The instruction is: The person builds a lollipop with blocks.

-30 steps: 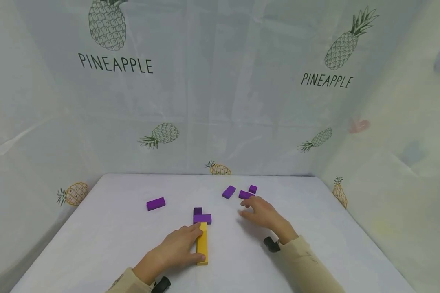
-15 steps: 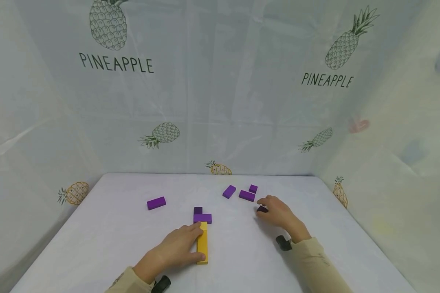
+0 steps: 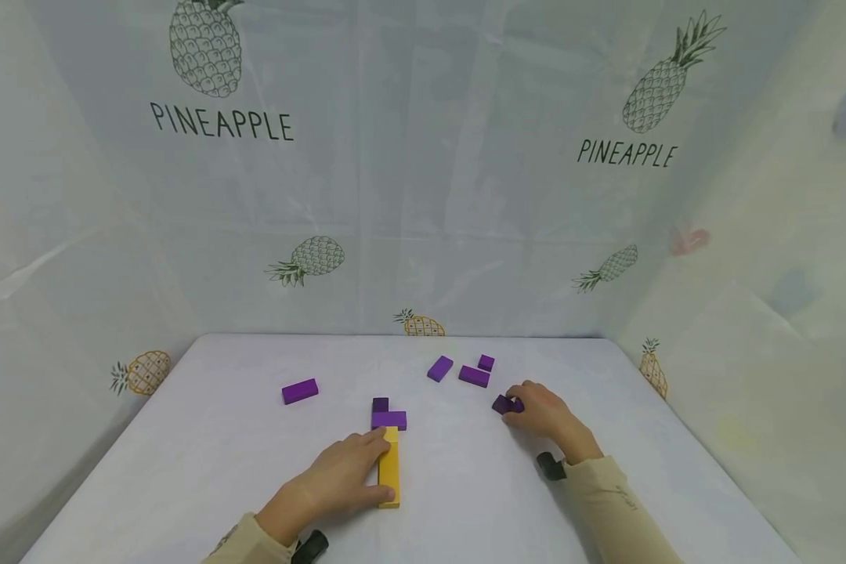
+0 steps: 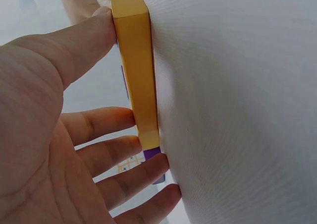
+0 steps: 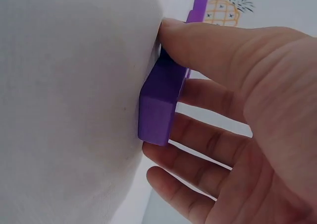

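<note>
Pinches purple block [image 5: 156,119] in right grip [image 3: 544,409], rests left grip [image 3: 341,474] straight-fingered against yellow bar [image 4: 137,70]. Probably handles light, stiff (perhaps slippery); best taken across long sides.

A long yellow block [image 3: 389,475] lies flat, touched by the left hand [image 3: 345,472]. Well to its right, the right hand [image 3: 544,411] pinches a purple block [image 5: 157,117] with flat sides.

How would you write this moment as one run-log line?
left hand: touches long yellow rectangular block | right hand: holds dark purple flat-faced block | by yellow block's far end: purple rectangular block
</note>
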Available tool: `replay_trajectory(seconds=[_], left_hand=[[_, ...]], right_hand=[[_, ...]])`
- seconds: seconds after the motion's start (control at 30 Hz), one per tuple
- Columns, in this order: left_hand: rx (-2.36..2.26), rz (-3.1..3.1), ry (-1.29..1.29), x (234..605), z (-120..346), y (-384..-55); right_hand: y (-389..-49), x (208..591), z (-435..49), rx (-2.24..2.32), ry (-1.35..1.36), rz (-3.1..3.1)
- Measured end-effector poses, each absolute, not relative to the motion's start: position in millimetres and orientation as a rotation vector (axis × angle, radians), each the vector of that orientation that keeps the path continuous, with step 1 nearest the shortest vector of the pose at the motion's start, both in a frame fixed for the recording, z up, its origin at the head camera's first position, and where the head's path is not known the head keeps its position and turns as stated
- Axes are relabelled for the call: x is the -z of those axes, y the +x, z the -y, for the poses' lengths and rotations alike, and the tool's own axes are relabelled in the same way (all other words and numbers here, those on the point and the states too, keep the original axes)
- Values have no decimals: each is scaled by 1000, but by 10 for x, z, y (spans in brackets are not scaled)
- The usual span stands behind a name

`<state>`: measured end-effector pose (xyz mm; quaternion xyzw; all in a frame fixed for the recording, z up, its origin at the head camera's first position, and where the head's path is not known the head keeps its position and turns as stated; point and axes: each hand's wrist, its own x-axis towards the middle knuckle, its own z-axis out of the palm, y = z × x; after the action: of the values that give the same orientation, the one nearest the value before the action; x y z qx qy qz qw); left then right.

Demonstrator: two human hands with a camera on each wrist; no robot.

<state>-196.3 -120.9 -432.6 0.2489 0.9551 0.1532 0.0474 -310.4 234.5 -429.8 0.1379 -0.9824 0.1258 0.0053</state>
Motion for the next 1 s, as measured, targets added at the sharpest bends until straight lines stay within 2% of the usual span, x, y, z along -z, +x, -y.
replay_trajectory(seconds=[0.63,1.0], left_hand=[[-473,-2905,742,4313,1208,-1974],[-460,-2911,750,4335,1216,-1973]], right_hand=[[-3098,4329,-2258,-435,470,3026],[-3080,4335,-2066,-479,654,2948]])
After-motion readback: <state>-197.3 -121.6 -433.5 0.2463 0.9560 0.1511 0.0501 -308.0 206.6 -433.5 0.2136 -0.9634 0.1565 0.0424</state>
